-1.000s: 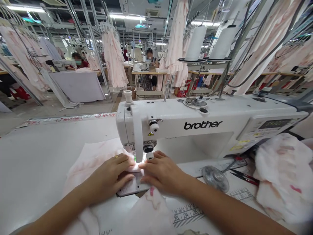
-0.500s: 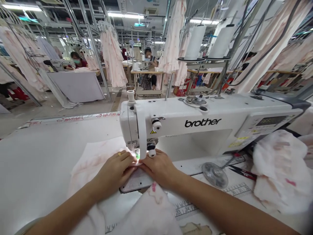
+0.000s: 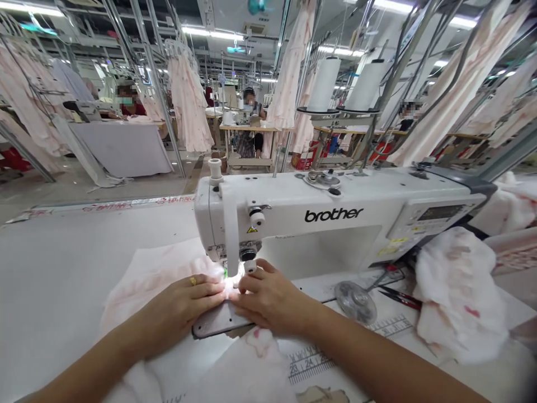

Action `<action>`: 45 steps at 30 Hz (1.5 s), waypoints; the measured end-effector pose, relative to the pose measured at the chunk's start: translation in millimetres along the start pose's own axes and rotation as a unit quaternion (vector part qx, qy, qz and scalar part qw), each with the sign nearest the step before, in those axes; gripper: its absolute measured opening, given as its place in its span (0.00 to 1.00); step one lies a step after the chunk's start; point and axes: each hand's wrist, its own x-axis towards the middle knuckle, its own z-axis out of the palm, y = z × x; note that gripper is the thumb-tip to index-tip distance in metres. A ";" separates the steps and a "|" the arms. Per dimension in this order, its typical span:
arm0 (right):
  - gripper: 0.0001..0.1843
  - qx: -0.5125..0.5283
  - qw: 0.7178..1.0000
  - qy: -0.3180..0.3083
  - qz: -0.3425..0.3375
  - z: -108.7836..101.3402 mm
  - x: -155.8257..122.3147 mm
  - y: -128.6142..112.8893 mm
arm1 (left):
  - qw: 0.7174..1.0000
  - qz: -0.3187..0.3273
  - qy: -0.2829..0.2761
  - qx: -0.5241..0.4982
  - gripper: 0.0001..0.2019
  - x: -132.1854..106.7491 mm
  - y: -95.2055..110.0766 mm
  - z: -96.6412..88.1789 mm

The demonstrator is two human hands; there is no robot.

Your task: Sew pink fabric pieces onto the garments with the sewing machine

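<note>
Table (image 3: pixel 54 280): white; is carrying all that follows.
Pink fabric piece (image 3: pixel 146 274): is lying flat on the table, spreading leftward from the needle; its near end is running under both hands.
Left hand (image 3: pixel 184 305): is pressing palm-down on the fabric; fingers are stretching straight and together, gripping nothing, tips pointing at the foot.
Presser foot (image 3: pixel 230 275): is sitting lit between the two sets of fingertips; whether it is down on the cloth cannot be told.
Right hand (image 3: pixel 268 299): is bearing on the fabric just right of the foot; fingers are half-curling, tips down; whether they are pinching a fold cannot be told.
Brother sewing machine (image 3: pixel 335 215): is standing across the table behind the hands.
Red-handled snips (image 3: pixel 400 298): are lying untouched, well right of the hands, beside a fabric heap (image 3: pixel 457 296).
Step, as judged: guiding the cloth at the needle.
Next move is calling for: even pressure from both hands; fingertips clear of the needle.
</note>
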 end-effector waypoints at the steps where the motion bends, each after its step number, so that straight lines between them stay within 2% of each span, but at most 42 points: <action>1: 0.10 0.001 1.000 -0.012 0.004 -2.4 -2.0 -0.4 | 1.000 0.006 -0.007 0.006 0.21 -2.1 -1.5 0.6; 6: 0.17 -0.013 0.998 -0.053 0.034 -5.7 -4.3 -2.4 | 0.999 0.011 0.017 -0.027 0.22 -4.1 -10.8 6.1; 9: 0.23 -0.012 0.996 -0.063 0.067 -5.8 -1.7 -2.5 | 0.999 -0.021 0.026 -0.025 0.22 -2.3 -17.7 10.5; 11: 0.24 -0.003 0.994 -0.065 0.088 -5.5 -0.6 -1.7 | 0.998 -0.049 0.025 -0.002 0.22 -2.0 -22.9 14.2; 16: 0.20 0.046 0.994 -0.039 0.086 -4.0 -2.2 4.8 | 0.995 -0.100 0.006 0.015 0.25 -2.4 -31.7 20.3; 19: 0.17 0.085 0.993 -0.021 0.079 -7.7 -4.6 10.1 | 0.993 -0.118 0.003 0.006 0.26 -0.9 -30.8 19.5; 21: 0.17 0.124 0.990 -0.031 0.067 -11.9 -6.4 12.6 | 0.993 -0.121 0.003 0.002 0.26 0.7 -28.5 17.2; 28: 0.22 0.269 0.961 -0.068 0.001 -12.5 -10.4 13.0 | 0.992 -0.124 0.024 -0.029 0.30 7.0 -19.9 6.0; 33: 0.15 0.350 0.933 -0.076 -0.032 -12.4 -9.0 6.9 | 0.989 -0.135 0.043 -0.051 0.26 7.8 -14.1 7.0; 34: 0.14 0.362 0.929 -0.079 -0.023 -13.9 -8.0 4.6 | 0.989 -0.134 0.040 -0.054 0.25 5.6 -15.8 7.0; 36: 0.12 0.362 0.928 -0.082 0.041 -16.4 -4.2 -0.9 | 0.989 -0.132 0.022 -0.056 0.23 -3.5 -26.2 4.6; 39: 0.07 0.334 0.931 -0.054 0.138 -12.6 5.3 -9.1 | 0.988 -0.148 -0.015 -0.031 0.20 -26.2 -59.1 -6.9; 40: 0.05 0.324 0.934 -0.032 0.148 -8.8 8.7 -11.3 | 0.986 -0.164 -0.028 -0.015 0.20 -34.0 -71.3 -12.4; 42: 0.11 0.290 0.946 0.015 0.145 1.3 14.1 -14.2 | 0.977 -0.207 -0.043 0.015 0.22 -45.7 -88.3 -24.1; 44: 0.18 0.235 0.962 0.061 0.130 11.0 15.5 -14.7 | 0.969 -0.242 -0.038 0.027 0.22 -47.9 -85.8 -33.4; 45: 0.19 0.201 0.969 0.082 0.117 14.4 14.5 -14.2 | 0.967 -0.250 -0.031 0.028 0.21 -45.2 -75.6 -36.3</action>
